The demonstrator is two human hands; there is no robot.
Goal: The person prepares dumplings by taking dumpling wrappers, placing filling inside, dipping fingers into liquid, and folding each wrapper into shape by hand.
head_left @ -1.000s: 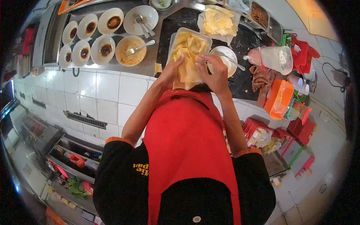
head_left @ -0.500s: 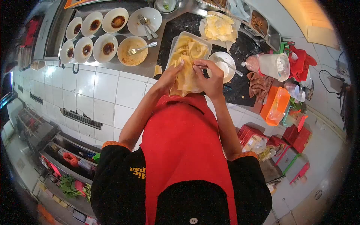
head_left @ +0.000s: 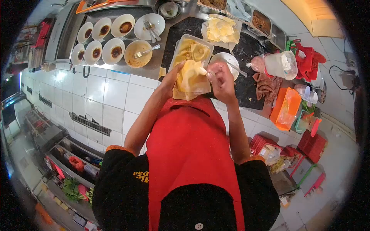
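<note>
Clock read from the layered pale-yellow dough sheets, held just beyond the red cloth apron. Near end of a translucent rectangular plastic tub, twelve o'clock, is blocked by them; folded yellow dumplings are contained there. Sheets are clasped between thumb and fingers of the left hand. Right hand: fingertips drawn nearly together at the sheets' edge; grip cannot be told. Round white bowl, two o'clock, is partly covered by it. Rumpled brown cloth noted at three; six white bowls holding dark sauce, ten.

Red apron over black shirt; orange sleeve trim; yellow lettering.
</note>
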